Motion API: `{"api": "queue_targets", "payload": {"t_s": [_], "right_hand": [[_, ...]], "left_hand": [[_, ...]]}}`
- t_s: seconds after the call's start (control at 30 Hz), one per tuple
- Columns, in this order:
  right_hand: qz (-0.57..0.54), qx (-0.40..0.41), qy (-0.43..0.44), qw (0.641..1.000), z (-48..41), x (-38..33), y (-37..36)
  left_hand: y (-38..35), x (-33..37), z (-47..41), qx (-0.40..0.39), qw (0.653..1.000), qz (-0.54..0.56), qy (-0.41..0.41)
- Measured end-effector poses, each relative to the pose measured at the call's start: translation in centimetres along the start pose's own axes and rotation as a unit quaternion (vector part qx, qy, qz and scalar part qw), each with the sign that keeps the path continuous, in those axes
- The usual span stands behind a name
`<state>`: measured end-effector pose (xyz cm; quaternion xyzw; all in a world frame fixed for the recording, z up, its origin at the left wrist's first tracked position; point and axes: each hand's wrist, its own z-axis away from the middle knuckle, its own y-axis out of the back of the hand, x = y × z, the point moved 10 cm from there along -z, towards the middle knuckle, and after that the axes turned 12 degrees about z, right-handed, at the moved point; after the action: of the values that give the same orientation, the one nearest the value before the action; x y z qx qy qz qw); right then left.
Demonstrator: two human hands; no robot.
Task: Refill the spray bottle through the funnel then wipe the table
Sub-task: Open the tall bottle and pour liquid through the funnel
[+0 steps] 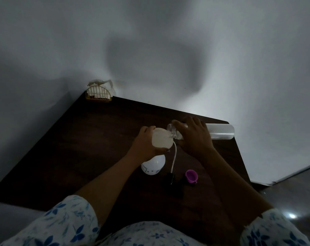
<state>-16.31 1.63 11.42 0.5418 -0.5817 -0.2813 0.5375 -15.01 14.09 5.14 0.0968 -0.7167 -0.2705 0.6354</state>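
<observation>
Can't see spray bottle (153,166) neck — left hand (144,144) and funnel (161,140) cover it. Funnel stem hidden too. Right hand (195,137) hides middle of clear bottle (220,131); I can't tell whether anything flows from its mouth. Print on spray bottle too small to read. Spray head (171,177) near black on dark table (90,139) — I make out only its white tube. Contents of wire basket (98,94) at far corner unclear. Sleeves (70,219) cut off by bottom edge.

Spray bottle (151,166), clear bottle (220,131), funnel (162,140), cap (191,175): one each
</observation>
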Motion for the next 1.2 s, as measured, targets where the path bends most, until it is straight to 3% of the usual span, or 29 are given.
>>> {"api": "queue_targets", "payload": {"t_s": [1.2], "right_hand": [[0.004, 0.002, 0.007, 1.000, 0.13, -0.73, 0.33]], "left_hand": [[-0.01, -0.69, -0.59, 0.004, 1.000, -0.003, 0.011]]}}
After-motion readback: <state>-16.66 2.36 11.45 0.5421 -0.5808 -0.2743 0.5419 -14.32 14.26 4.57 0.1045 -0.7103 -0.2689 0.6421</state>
